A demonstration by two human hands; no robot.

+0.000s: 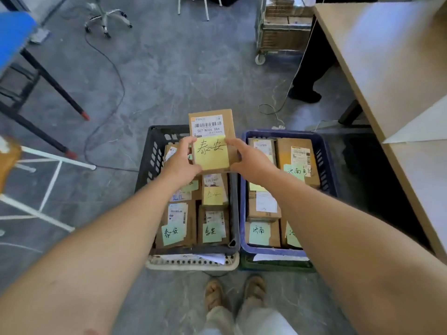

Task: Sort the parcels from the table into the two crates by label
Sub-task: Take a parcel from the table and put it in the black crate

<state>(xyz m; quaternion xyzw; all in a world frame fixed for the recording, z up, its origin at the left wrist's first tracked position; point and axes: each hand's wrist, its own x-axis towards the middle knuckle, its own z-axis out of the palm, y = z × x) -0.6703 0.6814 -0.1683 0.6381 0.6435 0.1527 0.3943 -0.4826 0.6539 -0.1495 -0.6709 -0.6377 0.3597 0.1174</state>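
Tan sandals [232,293] stand on the grey floor, just short of two crates set side by side. The black crate [145,165] on the left is packed with small boxes under notes reading 泰安. The blue crate [243,201] on the right holds boxes marked 济南. Above the far end of the black crate hangs the parcel [212,126], a small cardboard box. The left grip [182,160] pinches its left edge and the right grip [249,158] its right edge, thumbs on top beside a yellow note [211,153] that reads 泰安. It looks stiff and light, with firm corners, so holding it by the two long sides suits it. The note seems stuck on only loosely and could peel off under a sliding thumb. By its label it belongs in the black crate, where little room shows among the boxes, so it will likely lie on top of them. Farther off, a cable [116,76] trails over the floor and a wheeled cart [283,32] stands beside someone's dark trouser legs [309,76]. The pale tabletop [387,56] runs along the right, clear of the way down.
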